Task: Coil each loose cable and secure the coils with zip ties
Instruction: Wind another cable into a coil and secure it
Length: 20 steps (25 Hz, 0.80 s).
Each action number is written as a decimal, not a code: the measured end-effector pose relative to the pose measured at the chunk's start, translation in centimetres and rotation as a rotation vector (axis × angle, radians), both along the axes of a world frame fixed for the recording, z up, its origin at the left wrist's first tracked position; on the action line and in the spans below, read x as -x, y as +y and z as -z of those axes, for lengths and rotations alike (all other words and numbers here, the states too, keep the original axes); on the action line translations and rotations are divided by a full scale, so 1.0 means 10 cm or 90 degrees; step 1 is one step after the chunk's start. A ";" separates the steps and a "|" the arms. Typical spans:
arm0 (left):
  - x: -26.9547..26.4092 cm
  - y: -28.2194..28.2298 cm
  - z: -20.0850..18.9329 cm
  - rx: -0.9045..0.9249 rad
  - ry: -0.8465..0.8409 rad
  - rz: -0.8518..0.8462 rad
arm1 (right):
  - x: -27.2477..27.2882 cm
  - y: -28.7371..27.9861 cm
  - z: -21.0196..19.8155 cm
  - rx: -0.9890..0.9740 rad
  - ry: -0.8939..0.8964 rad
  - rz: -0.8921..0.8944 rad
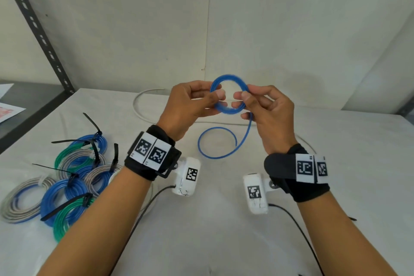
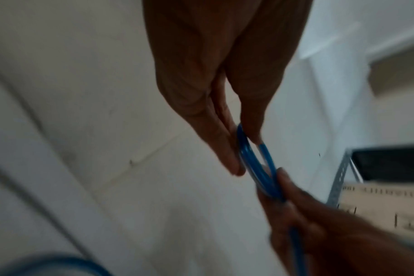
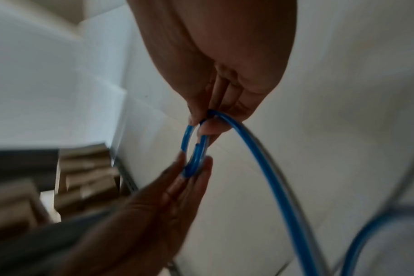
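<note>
Both hands' fingers pinch blue cable coil mid-air, tail on table

Both wrist views are smeared with blur. The pale grey cable on the tabletop disappears behind the hands, and the forearms run off the bottom edge.

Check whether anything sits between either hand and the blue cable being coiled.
Nothing visible does. The left hand and right hand both pinch the blue cable directly on opposite sides of the loop, held above the table; its loose tail hangs free.
</note>
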<state>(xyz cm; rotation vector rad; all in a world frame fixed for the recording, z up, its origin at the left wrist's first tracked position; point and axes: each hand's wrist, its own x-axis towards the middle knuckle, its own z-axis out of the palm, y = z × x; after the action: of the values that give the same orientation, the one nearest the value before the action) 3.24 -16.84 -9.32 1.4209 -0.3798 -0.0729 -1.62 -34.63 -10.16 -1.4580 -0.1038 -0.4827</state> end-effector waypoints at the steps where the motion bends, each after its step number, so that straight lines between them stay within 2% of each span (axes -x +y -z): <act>1: -0.02 0.04 -0.01 -0.054 -0.035 0.017 | 0.00 -0.05 -0.01 0.087 -0.012 -0.018; 5: -0.01 0.17 -0.06 -0.292 -0.127 0.096 | 0.02 -0.14 -0.04 0.366 0.001 -0.093; 7: 0.01 0.16 -0.06 -0.364 -0.142 0.081 | 0.02 -0.14 -0.05 0.418 0.003 -0.100; 8: 0.02 0.15 -0.06 -0.365 -0.144 0.071 | 0.02 -0.14 -0.05 0.414 -0.004 -0.096; 10: 0.02 0.16 -0.07 -0.289 -0.127 0.047 | 0.01 -0.19 -0.06 0.351 -0.023 -0.064; 15: -0.04 0.26 -0.13 -0.013 -0.049 -0.036 | -0.01 -0.18 -0.08 0.123 -0.030 0.019; 20: 0.01 0.05 -0.06 0.112 0.008 -0.021 | 0.02 0.05 -0.04 -0.046 -0.030 0.020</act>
<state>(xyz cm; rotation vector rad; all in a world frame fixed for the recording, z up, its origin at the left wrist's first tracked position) 3.11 -16.29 -8.67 1.2516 -0.3432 -0.0211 -1.86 -34.10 -9.80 -1.3796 -0.1008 -0.5411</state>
